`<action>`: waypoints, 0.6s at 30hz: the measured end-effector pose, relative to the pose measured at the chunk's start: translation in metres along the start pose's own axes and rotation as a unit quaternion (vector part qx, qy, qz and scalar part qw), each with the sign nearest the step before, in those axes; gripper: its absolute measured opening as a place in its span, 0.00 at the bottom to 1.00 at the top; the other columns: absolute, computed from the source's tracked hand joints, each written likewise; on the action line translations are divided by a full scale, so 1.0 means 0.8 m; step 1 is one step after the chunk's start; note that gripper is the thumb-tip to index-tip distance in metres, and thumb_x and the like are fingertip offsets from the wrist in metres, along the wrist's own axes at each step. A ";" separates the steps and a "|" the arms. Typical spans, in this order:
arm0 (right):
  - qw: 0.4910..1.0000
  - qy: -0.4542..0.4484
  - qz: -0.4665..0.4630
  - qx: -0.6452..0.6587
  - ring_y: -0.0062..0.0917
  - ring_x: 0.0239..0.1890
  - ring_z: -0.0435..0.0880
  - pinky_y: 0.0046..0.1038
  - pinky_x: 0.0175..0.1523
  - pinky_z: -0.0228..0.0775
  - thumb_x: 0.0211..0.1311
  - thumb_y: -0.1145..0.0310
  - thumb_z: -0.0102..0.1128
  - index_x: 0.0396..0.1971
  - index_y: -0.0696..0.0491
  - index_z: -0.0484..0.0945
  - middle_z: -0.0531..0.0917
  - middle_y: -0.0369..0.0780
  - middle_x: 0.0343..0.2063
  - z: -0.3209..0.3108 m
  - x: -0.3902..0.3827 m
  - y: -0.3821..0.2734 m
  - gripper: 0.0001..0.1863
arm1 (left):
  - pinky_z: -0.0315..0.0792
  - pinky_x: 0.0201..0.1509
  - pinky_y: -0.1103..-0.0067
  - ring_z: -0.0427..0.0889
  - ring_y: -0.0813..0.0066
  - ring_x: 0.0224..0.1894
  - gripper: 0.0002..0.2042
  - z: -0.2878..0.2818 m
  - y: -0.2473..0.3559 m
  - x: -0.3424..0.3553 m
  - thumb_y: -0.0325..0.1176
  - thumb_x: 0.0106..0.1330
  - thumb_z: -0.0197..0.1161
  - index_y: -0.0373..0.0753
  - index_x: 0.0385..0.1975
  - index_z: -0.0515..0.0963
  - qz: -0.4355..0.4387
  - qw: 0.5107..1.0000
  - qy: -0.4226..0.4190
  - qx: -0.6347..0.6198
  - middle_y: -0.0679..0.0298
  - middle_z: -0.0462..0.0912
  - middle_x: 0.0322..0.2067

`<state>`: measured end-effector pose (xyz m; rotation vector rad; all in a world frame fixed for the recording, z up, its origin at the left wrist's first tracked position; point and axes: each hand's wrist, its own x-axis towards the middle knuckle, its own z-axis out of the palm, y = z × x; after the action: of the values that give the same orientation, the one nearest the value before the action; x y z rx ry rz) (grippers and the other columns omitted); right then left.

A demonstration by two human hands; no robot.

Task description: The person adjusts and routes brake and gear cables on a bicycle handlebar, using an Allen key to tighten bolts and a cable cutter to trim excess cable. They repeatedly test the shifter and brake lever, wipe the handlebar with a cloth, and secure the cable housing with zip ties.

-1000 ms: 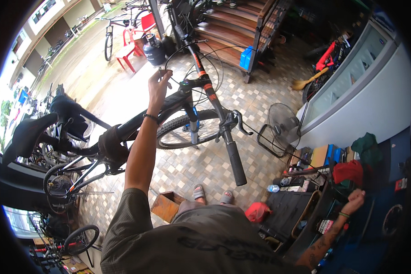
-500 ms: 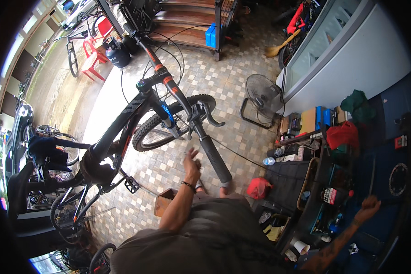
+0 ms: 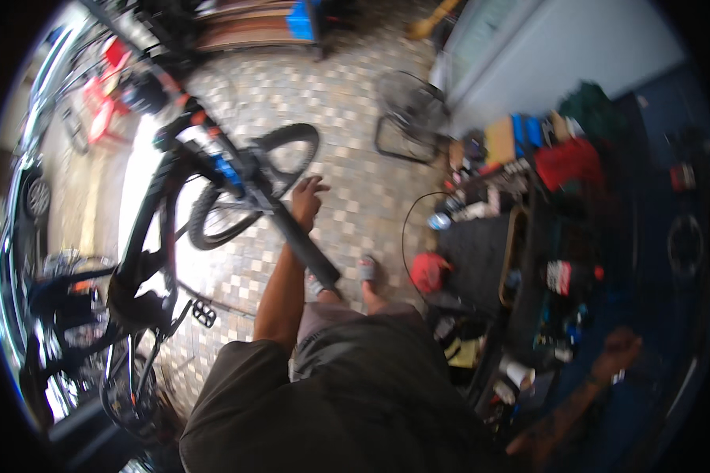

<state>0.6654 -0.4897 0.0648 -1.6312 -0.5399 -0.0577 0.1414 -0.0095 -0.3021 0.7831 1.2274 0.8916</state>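
Note:
A black mountain bike (image 3: 146,229) with orange and blue accents is held raised at the left, its handlebar grip (image 3: 312,256) angled toward me. My left hand (image 3: 308,201) is just behind and beside the grip, near the front wheel, with fingers loosely apart; it is blurred. My right hand (image 3: 615,355) is low at the far right over the dark blue bench (image 3: 631,292), beside tools and small items; its fingers are smeared, so what they hold is unclear.
A dark trolley (image 3: 473,268) with boxes, a red bag (image 3: 430,272) and cables is at the right. Behind stand a fan (image 3: 410,110), a white display fridge (image 3: 568,55), wooden steps (image 3: 244,27) and red chairs (image 3: 106,114). A car (image 3: 31,197) is outside at left.
My left hand has dropped from the cables by the stem to behind the right grip and shifted rightward. The view has swung, so the bike and surroundings appear higher and further left.

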 end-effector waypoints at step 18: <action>0.980 -0.084 -0.014 0.179 0.20 0.24 0.53 0.31 0.31 0.42 0.76 0.39 0.47 0.16 0.47 0.55 0.56 0.32 0.19 -0.003 -0.289 -0.170 0.33 | 0.79 0.56 0.57 0.88 0.42 0.46 0.23 0.001 -0.224 -0.104 0.53 0.67 0.63 0.36 0.44 0.89 -0.002 0.820 -0.204 0.534 0.46 0.91 0.37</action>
<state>0.4104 -0.5590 0.1110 -1.2819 -0.6619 0.1516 0.1591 -0.1647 -0.4231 1.7523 1.2803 -0.0945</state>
